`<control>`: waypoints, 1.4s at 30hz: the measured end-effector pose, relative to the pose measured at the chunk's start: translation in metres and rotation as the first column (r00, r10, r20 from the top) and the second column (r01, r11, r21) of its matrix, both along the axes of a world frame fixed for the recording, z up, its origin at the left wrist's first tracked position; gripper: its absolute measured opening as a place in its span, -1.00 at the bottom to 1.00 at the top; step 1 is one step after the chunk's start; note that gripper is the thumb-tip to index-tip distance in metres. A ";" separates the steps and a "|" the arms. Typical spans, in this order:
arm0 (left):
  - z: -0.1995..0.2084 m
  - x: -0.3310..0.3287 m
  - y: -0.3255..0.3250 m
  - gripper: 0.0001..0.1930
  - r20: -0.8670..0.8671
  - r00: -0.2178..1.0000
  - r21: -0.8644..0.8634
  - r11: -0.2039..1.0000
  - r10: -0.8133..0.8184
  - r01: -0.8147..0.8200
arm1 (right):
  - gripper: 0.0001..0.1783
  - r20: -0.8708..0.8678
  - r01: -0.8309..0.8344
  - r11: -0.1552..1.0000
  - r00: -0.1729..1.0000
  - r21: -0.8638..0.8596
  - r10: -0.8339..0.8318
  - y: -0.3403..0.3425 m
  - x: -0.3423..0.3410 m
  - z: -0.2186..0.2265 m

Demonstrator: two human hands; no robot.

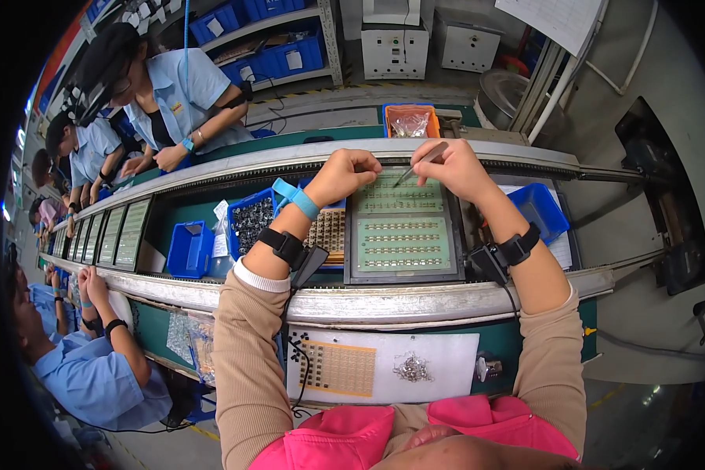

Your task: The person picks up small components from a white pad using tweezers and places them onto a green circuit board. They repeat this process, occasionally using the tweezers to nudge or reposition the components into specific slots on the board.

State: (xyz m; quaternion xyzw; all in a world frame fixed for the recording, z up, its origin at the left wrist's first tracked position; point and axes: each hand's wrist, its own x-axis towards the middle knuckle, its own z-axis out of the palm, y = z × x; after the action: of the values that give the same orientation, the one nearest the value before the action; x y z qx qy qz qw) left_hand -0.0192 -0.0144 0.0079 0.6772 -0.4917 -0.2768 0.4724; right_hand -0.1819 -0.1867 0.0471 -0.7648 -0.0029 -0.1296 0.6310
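A dark frame [350, 258] lies on the conveyor in front of me and carries two green circuit board panels [403, 257] with rows of small metal parts. My right hand [460, 170] is closed around a pair of metal tweezers [429, 159], whose tip points down at the far panel. Across from it, my left hand [338, 182] hovers by that panel's far left corner. Its thumb and fingertips are pinched together; whatever may be between them is too small to see. Both wrists wear black straps, and the left also has a light blue band.
Beside the frame stand a blue bin of black parts [252, 223], a brown parts tray [325, 235] and an empty-looking blue bin [189, 249]. Another blue bin [542, 211] sits right. A white mat [446, 352] nearer me holds loose metal pieces. Co-workers [164, 102] line the left.
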 end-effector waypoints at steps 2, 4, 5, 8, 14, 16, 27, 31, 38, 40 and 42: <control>0.003 0.000 0.001 -0.91 0.098 0.994 0.014 0.998 0.053 -0.054 | -0.93 -0.052 -0.027 0.992 0.998 -0.121 0.021 0.003 -0.004 0.004; 0.000 0.000 0.000 -0.91 0.103 0.993 0.006 0.999 0.053 -0.054 | -0.94 -0.040 -0.028 0.975 0.999 -0.221 0.019 0.007 -0.004 0.004; 0.000 0.000 0.001 -0.91 0.109 0.993 -0.002 0.999 0.053 -0.053 | -0.94 -0.035 -0.028 0.963 0.999 -0.270 0.020 0.008 -0.004 0.004; 0.000 0.001 0.000 -0.90 0.119 0.992 -0.011 0.999 0.050 -0.049 | -0.94 -0.065 -0.030 0.964 0.998 -0.265 0.013 0.007 -0.004 0.002; -0.008 0.005 -0.001 -0.90 0.103 0.994 -0.016 0.999 0.033 -0.032 | -0.93 -0.075 -0.044 0.932 0.997 -0.359 0.018 0.010 -0.003 0.003; -0.009 0.006 -0.001 -0.90 0.103 0.994 -0.015 0.999 0.034 -0.033 | -0.93 -0.082 -0.042 0.927 0.997 -0.373 0.012 0.009 -0.002 0.001; 0.000 -0.006 -0.002 -0.89 0.201 0.973 -0.119 0.983 -0.112 0.138 | -0.93 -0.045 -0.040 0.973 0.999 -0.226 0.030 0.006 -0.003 0.001; 0.002 -0.010 -0.002 -0.88 0.199 0.977 -0.106 0.989 -0.082 0.104 | -0.91 0.038 -0.050 0.975 0.998 -0.217 0.059 0.008 -0.004 0.003; 0.001 -0.009 -0.003 -0.84 0.135 0.989 0.043 0.998 -0.055 0.050 | -0.88 0.115 -0.035 0.964 0.991 -0.263 0.067 0.010 -0.004 0.002; 0.000 -0.009 -0.003 -0.85 0.137 0.989 0.027 0.998 -0.051 0.048 | -0.89 0.110 -0.035 0.967 0.992 -0.253 0.065 0.010 -0.003 0.001; 0.002 -0.011 -0.004 -0.86 0.140 0.989 -0.007 0.999 -0.045 0.046 | -0.89 0.109 -0.033 0.968 0.992 -0.248 0.061 0.009 -0.003 0.002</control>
State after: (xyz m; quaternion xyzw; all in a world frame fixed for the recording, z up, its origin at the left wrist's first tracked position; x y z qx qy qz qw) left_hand -0.0299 -0.0183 0.0101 0.6812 -0.5403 -0.2366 0.4337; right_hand -0.1854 -0.1774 0.0488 -0.8281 -0.0737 -0.1573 0.5330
